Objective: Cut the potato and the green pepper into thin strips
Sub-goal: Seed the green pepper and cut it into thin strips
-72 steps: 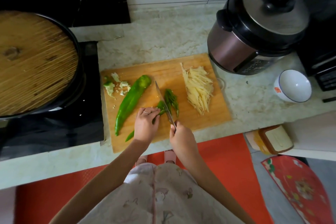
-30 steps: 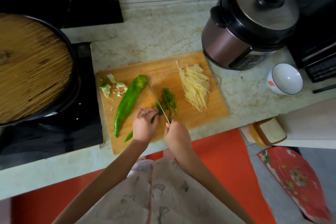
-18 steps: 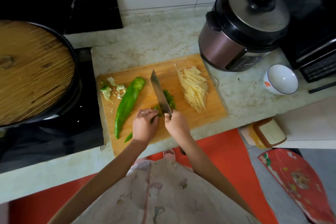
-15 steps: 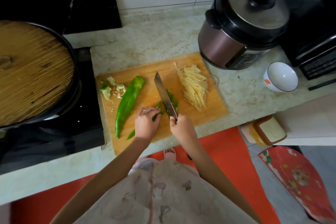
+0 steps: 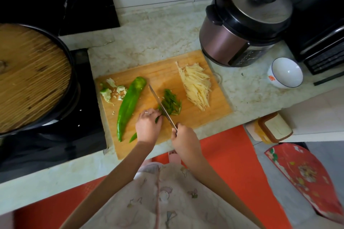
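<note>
Right hand (image 5: 183, 136) fingers wrapped on knife (image 5: 161, 106) handle, blade edge-down on cutting board (image 5: 162, 72). Left hand (image 5: 148, 126) fingers curled, pinning green pepper piece (image 5: 133, 137) against blade. Pepper strips (image 5: 172, 103) just beyond blade; potato strips (image 5: 196, 84) farther right; whole pepper (image 5: 129, 105) left of fingers.

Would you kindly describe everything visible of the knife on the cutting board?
The knife has a long, narrow, metallic blade, seen almost edge-on, slanting over the cutting board. Its handle is hidden in the right hand, which grips it. The blade stands beside the left hand, against the pepper piece it holds, with cut green strips on its other side.
</note>
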`<act>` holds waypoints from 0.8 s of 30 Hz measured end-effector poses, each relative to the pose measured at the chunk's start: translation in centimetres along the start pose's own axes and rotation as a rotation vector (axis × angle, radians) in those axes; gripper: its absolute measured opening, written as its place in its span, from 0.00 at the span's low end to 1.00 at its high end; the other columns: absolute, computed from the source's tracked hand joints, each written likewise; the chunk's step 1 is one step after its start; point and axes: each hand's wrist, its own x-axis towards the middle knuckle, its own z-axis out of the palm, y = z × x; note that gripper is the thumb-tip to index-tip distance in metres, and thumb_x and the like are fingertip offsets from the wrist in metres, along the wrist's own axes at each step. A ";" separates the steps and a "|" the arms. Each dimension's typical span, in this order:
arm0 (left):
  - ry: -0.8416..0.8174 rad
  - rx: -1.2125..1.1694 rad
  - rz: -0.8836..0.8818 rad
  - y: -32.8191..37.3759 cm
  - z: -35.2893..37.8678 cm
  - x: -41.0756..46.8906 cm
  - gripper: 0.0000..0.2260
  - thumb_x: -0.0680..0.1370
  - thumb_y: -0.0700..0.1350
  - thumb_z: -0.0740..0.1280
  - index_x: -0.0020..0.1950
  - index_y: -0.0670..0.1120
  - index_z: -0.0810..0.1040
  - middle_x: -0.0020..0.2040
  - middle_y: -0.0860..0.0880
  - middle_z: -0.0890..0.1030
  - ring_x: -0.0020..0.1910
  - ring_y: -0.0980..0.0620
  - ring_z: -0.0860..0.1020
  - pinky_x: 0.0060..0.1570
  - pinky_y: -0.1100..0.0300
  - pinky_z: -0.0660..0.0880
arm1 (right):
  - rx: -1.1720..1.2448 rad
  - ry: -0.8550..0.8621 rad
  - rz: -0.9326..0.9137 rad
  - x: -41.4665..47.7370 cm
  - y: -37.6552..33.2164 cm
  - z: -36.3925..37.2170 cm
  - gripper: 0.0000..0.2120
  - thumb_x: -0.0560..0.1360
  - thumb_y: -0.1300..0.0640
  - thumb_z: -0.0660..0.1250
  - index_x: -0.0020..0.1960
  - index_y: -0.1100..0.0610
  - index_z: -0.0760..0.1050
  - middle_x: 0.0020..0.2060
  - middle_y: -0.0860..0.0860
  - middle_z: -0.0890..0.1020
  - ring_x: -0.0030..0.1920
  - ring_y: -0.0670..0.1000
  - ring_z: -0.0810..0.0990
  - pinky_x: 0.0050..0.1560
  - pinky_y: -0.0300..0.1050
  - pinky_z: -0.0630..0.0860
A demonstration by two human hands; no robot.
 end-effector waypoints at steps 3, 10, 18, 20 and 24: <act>-0.003 -0.004 -0.006 0.0 0.0 -0.3 0.07 0.67 0.36 0.76 0.44 0.43 0.86 0.42 0.48 0.84 0.41 0.44 0.81 0.37 0.57 0.77 | -0.032 0.008 0.009 -0.2 -0.2 0.3 0.09 0.81 0.57 0.56 0.53 0.60 0.72 0.47 0.57 0.80 0.50 0.57 0.79 0.39 0.42 0.64; -0.074 -0.031 -0.036 -0.4 -0.3 -0.7 0.10 0.69 0.38 0.74 0.49 0.45 0.85 0.45 0.49 0.85 0.46 0.46 0.80 0.34 0.61 0.74 | -0.026 -0.006 0.069 -0.3 -0.9 1.3 0.09 0.80 0.59 0.58 0.59 0.58 0.70 0.52 0.55 0.80 0.55 0.57 0.79 0.44 0.43 0.68; 0.001 -0.122 0.029 -0.9 0.1 -0.5 0.11 0.67 0.31 0.75 0.48 0.39 0.84 0.46 0.45 0.85 0.48 0.53 0.74 0.47 0.68 0.70 | 0.031 -0.056 0.115 0.8 -1.0 1.0 0.09 0.79 0.59 0.59 0.58 0.59 0.71 0.52 0.56 0.81 0.55 0.57 0.79 0.44 0.43 0.68; 0.007 -0.141 0.031 -1.0 0.2 -0.4 0.10 0.67 0.32 0.74 0.47 0.38 0.84 0.46 0.44 0.85 0.48 0.52 0.75 0.49 0.68 0.70 | 0.065 -0.073 0.143 1.5 -1.2 1.0 0.10 0.79 0.58 0.60 0.58 0.59 0.72 0.51 0.56 0.81 0.55 0.57 0.79 0.46 0.44 0.70; 0.004 -0.122 0.010 -0.8 -0.1 -0.4 0.08 0.69 0.38 0.71 0.46 0.39 0.85 0.45 0.44 0.85 0.45 0.45 0.81 0.47 0.66 0.72 | 0.115 -0.075 0.156 3.7 -2.5 0.9 0.12 0.79 0.57 0.59 0.60 0.60 0.73 0.53 0.57 0.80 0.56 0.57 0.78 0.48 0.44 0.71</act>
